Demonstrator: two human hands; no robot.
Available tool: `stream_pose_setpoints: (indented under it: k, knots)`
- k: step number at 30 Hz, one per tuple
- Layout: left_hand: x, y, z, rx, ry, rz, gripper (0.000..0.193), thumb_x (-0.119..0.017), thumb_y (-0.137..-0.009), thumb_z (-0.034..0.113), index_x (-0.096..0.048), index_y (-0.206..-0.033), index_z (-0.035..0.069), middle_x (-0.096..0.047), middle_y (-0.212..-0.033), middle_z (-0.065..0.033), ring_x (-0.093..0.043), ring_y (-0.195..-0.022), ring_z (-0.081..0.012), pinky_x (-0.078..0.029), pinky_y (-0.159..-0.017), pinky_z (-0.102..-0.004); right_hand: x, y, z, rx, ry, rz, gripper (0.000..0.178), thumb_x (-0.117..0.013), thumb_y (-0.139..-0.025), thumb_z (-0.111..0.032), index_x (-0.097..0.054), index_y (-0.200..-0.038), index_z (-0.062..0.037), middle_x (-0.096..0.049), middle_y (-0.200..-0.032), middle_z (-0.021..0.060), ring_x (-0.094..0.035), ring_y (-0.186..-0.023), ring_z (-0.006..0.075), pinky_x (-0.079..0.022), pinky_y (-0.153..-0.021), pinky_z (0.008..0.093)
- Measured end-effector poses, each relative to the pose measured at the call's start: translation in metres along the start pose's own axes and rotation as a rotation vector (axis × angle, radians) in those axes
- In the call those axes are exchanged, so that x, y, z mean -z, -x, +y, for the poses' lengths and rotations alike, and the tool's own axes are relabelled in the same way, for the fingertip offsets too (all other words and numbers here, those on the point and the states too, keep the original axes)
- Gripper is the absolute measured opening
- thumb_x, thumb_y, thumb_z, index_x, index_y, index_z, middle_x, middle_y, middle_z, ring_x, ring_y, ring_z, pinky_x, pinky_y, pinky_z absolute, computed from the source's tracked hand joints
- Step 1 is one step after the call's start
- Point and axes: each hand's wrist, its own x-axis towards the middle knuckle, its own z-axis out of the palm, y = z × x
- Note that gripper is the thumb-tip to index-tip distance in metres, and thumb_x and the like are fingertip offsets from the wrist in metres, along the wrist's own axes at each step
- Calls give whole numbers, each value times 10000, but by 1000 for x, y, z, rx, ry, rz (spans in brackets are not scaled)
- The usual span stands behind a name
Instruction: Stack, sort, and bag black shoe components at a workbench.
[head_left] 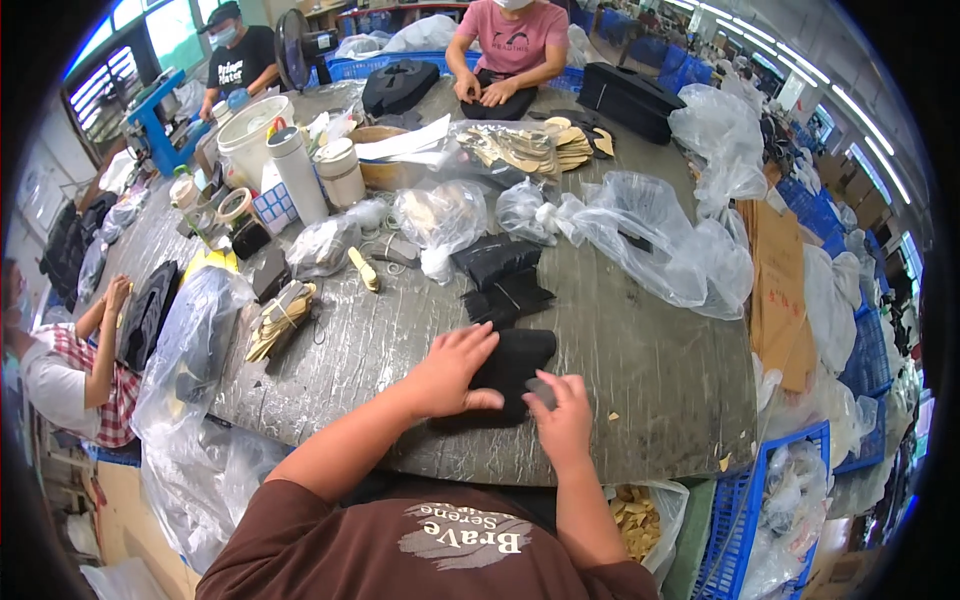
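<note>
A flat black fabric piece (518,356) lies on the grey worktable (640,360) near its front edge. My left hand (450,372) presses down on its left part with the fingers spread over the cloth. My right hand (562,412) pinches a small grey piece (541,389) against the fabric's lower right corner. Just beyond, more folded black pieces (508,282) lie in a loose stack.
Clear plastic bags (655,240), tan insole-shaped cutouts (540,145), white tubs (252,135) and tape rolls crowd the far table. Other people work at the far side and at the left edge. Blue crates (745,510) and brown cardboard (778,290) stand to the right.
</note>
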Motion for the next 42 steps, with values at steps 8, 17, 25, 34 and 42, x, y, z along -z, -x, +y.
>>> stream_pose_setpoints:
  k: [8, 17, 25, 34, 42]
  knots:
    - [12, -110, -14, 308, -171, 481, 599, -752, -721, 272, -539, -1227, 32, -569, -1176, -196, -487, -1112, -403, -409, -938, -463, 45, -2, 64, -341, -115, 278, 515, -707, -810, -355, -580, -1039, 89, -614, -816, 242, -581, -732, 345, -467, -713, 384]
    - [37, -118, -77, 413, 606, 506, 413, -679, -784, 92, -600, -1179, 4, -665, -1041, -168, -623, -951, -195, -466, -874, -307, 67, -42, 80, -356, 226, 208, 452, -669, -833, -378, -564, -909, 55, -635, -853, 246, -601, -834, 436, -474, -735, 438]
    - [53, -28, -17, -204, 184, 622, 573, -695, -615, -68, -584, -1165, 50, -588, -1223, -138, -537, -1113, -325, -428, -942, -411, 12, -58, 26, -626, -1517, -150, 284, -593, -911, -370, -571, -960, -92, -562, -770, 11, -349, -468, 78, -285, -448, 247]
    - [0, 3, 73, -322, 444, 377, 644, -736, -696, 108, -466, -1275, 29, -418, -1343, -206, -415, -1196, -390, -334, -1008, -484, 6, 8, 5, -476, -1938, -495, 534, -767, -746, -414, -550, -1134, -117, -608, -842, 17, -452, -516, 71, -341, -481, 216]
    - [-45, -30, 91, 122, 1388, -53, 714, -713, -818, 303, -360, -1388, 59, -426, -1355, -173, -438, -1242, -274, -350, -1038, -418, 42, 50, -7, -404, -1132, 186, 784, -788, -760, -300, -360, -1359, -31, -514, -1179, 61, -518, -1065, 156, -436, -902, 289]
